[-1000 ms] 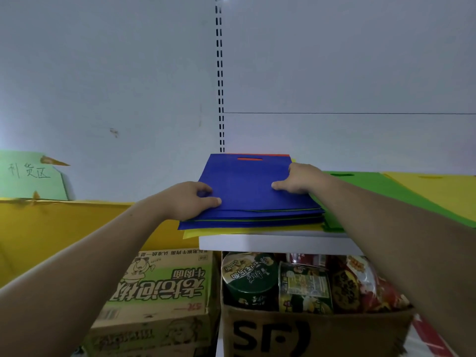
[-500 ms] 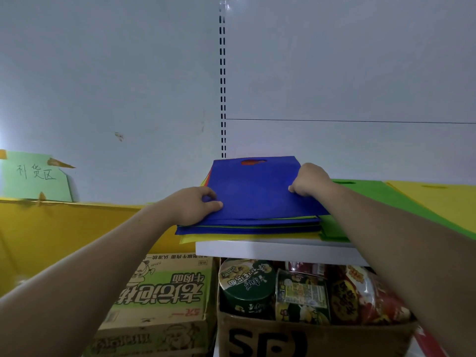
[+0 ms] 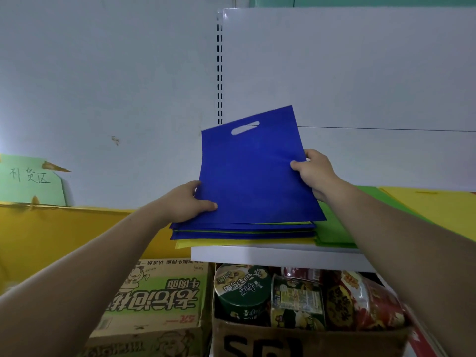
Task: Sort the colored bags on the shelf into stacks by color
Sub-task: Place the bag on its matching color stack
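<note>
blue bag (image 3: 255,171), raised at its handle end, lower edge on mixed blue-and-yellow stack (image 3: 242,231) on white shelf (image 3: 270,255); left grip (image 3: 189,202) pinching its left edge; right grip (image 3: 313,171) pinching its right edge; green bags (image 3: 332,228) just beside stack.

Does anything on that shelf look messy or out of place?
Yes. The pile under the lifted blue bag is mixed: yellow-green edges show between blue layers, and the bottom yellow bag juts left past the shelf end. The green sign at far left has peeling tape.
</note>
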